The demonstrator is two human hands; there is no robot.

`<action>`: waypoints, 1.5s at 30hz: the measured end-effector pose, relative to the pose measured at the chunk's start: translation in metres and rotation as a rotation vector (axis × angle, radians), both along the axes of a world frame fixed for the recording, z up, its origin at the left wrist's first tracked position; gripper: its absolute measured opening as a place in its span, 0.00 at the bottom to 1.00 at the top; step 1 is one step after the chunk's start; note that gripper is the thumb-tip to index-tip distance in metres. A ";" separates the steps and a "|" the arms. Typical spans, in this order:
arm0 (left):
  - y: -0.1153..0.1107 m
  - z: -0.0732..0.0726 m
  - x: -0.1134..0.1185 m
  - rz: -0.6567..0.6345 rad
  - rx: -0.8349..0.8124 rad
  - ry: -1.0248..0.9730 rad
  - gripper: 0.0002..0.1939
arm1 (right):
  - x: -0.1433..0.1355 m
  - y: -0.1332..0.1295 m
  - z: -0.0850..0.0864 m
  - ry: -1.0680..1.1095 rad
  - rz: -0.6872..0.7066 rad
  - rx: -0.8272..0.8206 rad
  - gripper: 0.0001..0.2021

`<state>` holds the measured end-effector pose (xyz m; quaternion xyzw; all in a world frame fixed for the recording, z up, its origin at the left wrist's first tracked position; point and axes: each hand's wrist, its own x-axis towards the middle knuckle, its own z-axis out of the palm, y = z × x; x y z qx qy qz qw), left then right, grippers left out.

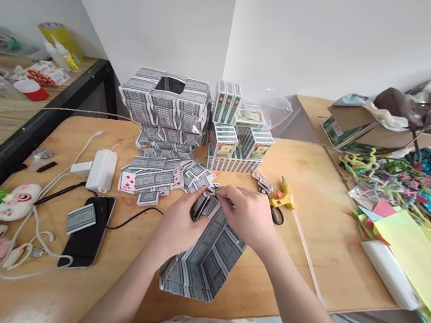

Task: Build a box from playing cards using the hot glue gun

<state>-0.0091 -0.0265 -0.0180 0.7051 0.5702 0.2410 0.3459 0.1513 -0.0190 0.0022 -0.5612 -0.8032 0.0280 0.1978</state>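
Both hands, left hand [177,228] and right hand [246,216], pinch folded cards at the top rim of a woven card panel [205,258] resting on the tabletop [306,258]; a slipped grip could unravel the interlocked weave.

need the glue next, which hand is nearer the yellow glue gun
Right. The right hand sits just left of the yellow glue gun; the left hand is farther left, beyond it.

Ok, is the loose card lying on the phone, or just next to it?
Touching. The head view shows the card lying on the phone's upper left corner, covering part of the black screen and overhanging its left edge.
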 end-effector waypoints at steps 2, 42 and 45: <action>-0.002 -0.002 0.001 0.014 -0.003 0.003 0.29 | -0.003 0.001 -0.002 0.003 -0.016 -0.009 0.07; 0.015 -0.094 -0.003 0.144 -0.250 -0.494 0.36 | -0.019 0.024 -0.049 -0.289 0.107 -0.277 0.11; 0.016 -0.096 -0.003 0.172 -0.254 -0.520 0.37 | -0.022 0.026 -0.050 -0.284 0.104 -0.308 0.11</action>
